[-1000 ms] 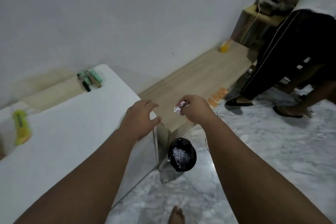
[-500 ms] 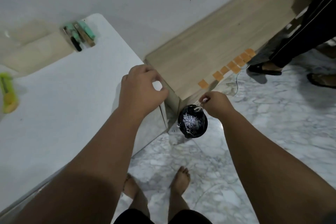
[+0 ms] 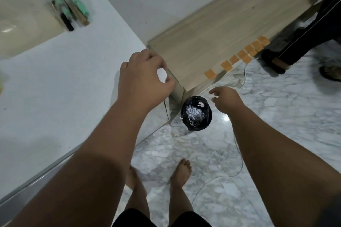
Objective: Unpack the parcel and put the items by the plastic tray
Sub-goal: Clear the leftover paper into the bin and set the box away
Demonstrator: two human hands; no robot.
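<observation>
Above the black-lined bin (image 3: 196,114), the right hand (image 3: 226,100) hangs with its fingers loosely spread and nothing between them. It sits just up and to the right of the bin's rim, apart from it. Inside the bin lies a heap of white shredded paper (image 3: 194,115), and a small white crumpled scrap (image 3: 201,105) rests near the far edge of the lining, closest to the right hand's fingertips. The bin stands on a grey-veined marble floor (image 3: 276,116), tucked against the corner where a white table (image 3: 55,79) meets a low pale wooden bench (image 3: 212,37).

The left hand (image 3: 144,77) is at the near right corner of the white table, fingers curled, thumb and forefinger forming a ring over the table edge. Whether it pinches anything cannot be told.

Along the bench's front edge runs a row of small orange squares (image 3: 243,55). A thin clear cord (image 3: 238,149) trails across the floor beneath the right forearm.

At the far end of the table, well apart from both hands, a cluster of slim items (image 3: 71,12) lies side by side: mint green, brown and black pieces, too blurred to identify. Just beyond them sits a shallow cream plastic tray (image 3: 22,29). No writing or labels can be read anywhere.

The person's two bare feet (image 3: 181,171) stand on the marble below. At the upper right, another person's dark trouser leg (image 3: 311,29) with a thin white stripe and a sandalled foot (image 3: 330,73) are visible.
</observation>
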